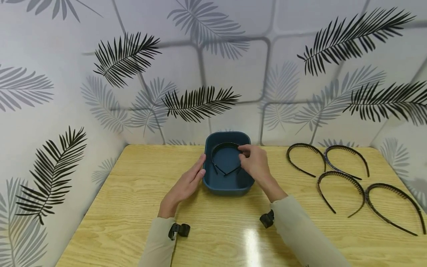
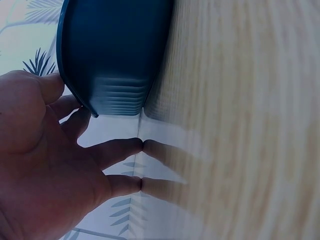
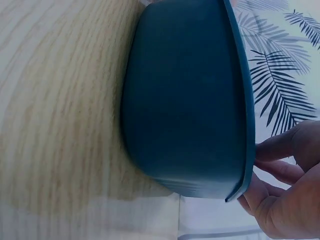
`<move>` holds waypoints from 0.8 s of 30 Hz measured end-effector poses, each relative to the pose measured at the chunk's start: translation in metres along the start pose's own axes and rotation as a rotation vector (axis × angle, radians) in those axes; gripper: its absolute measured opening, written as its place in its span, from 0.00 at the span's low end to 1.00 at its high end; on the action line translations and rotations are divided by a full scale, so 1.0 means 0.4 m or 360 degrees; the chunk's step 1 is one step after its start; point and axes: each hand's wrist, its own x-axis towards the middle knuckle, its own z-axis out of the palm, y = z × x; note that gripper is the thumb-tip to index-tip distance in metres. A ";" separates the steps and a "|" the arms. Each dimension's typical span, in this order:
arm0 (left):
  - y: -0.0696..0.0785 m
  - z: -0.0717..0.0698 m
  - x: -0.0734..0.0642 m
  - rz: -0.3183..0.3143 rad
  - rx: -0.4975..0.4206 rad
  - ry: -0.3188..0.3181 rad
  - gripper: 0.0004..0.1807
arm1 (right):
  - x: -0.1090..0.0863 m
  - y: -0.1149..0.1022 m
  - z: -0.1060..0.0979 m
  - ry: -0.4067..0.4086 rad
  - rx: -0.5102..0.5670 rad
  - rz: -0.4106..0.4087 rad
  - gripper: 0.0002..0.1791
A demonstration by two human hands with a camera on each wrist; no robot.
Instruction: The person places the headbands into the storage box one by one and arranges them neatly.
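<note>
Dark blue, that's the bin (image 1: 227, 192), centre of the head view, standing at the far side of the table (image 1: 143, 178), within easy reach of both arms. The left hand (image 1: 188, 182) lies along its left side, fingers fairly straight, a touch that I'd say steadies it. Over the right rim comes the right hand (image 1: 255, 161), fingers curled, apparently pinching the black band (image 1: 222, 144) by its right side; the band sits inside the bin, tips towards the person. Out right, four loose bands (image 1: 340, 173) lie spread on the table, some touching, presumably set there for the right hand's reach.

To the left wrist: fingers spread, some against the rim, two reaching down to the tabletop, nothing clasped; that spread probably gives support.

And the right wrist: fingers and thumb at the rim, the wall hiding their tips, so this angle can't confirm the pinch. The hands are well apart, the bin between them, its base on the table.
</note>
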 end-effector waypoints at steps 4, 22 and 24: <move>-0.005 0.002 0.000 0.0008 0.0000 -0.0005 0.31 | -0.007 0.015 -0.005 -0.0038 0.0208 0.0000 0.16; -0.006 0.002 0.002 0.0028 -0.0026 -0.0001 0.31 | -0.063 0.042 -0.077 -0.0135 0.0642 0.0059 0.17; -0.006 0.001 0.002 0.0018 -0.0023 -0.0003 0.31 | -0.073 0.042 -0.093 -0.0147 0.0681 0.0051 0.18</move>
